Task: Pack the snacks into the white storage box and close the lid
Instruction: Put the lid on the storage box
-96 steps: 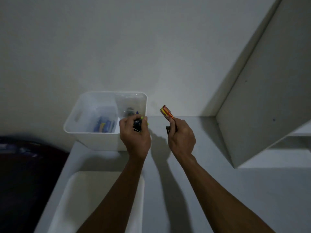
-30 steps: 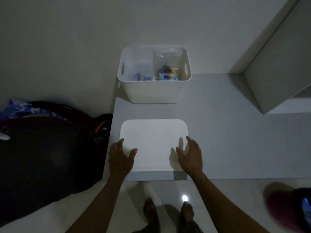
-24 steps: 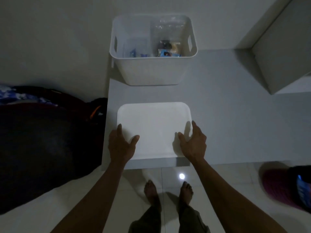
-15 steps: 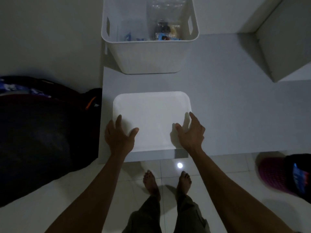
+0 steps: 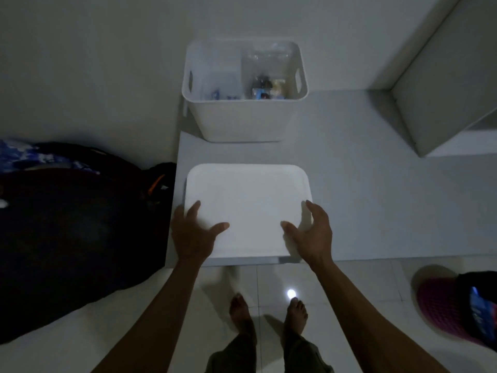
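Observation:
The white storage box stands open at the back of the grey table, against the wall. Several snack packets lie at its bottom, mostly on the right side. Its flat white lid lies on the table in front of the box, near the front edge. My left hand holds the lid's near left corner, thumb on top and fingers over the left edge. At the near right corner my right hand grips the same way.
A dark bag with an orange tab fills the floor left of the table. A white cabinet stands on the table's right side. A purple slipper and my bare feet are on the tiled floor.
The snacks I held earlier are out of my hands, and both hands have come down to the lid's near corners. Over the last second the thumbs spread farther onto the lid.

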### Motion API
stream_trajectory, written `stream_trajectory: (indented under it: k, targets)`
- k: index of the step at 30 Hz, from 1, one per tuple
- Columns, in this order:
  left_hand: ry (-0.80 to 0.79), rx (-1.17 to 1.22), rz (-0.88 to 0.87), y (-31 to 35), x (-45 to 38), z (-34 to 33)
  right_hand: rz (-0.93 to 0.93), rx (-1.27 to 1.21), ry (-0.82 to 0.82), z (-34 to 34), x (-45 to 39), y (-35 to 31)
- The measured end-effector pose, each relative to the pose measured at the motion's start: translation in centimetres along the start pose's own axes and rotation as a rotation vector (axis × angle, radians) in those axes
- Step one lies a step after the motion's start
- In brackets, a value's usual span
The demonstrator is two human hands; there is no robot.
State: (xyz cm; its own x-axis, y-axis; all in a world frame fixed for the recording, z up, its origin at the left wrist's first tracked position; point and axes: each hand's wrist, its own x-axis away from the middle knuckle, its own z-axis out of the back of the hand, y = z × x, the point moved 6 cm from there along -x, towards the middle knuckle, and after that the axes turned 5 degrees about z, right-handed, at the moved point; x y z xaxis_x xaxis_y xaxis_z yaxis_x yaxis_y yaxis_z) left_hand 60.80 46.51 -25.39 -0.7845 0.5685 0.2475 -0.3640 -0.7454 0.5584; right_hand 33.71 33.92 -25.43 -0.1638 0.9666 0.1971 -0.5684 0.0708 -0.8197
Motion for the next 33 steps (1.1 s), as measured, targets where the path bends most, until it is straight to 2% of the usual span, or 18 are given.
stream_trajectory:
  k: [5,10,15,25,33]
  targets:
    - [0.024,0.154,-0.091,3.7,0.9,5.2,0.067,0.033,0.046,4.0,1.2,-5.1]
    - [0.035,0.187,-0.142,7.8,-0.1,9.4,0.204,0.075,0.136,7.2,0.3,-11.3]
    - [0.041,0.173,-0.176,12.2,-1.4,11.6,0.239,0.101,0.209,8.7,-2.1,-15.0]
    - [0.081,0.111,-0.190,18.6,-11.3,12.3,0.245,0.041,0.224,7.3,-12.3,-20.3]
    - [0.028,0.055,-0.124,22.5,-22.0,9.6,0.190,0.014,0.161,3.7,-23.8,-21.8]
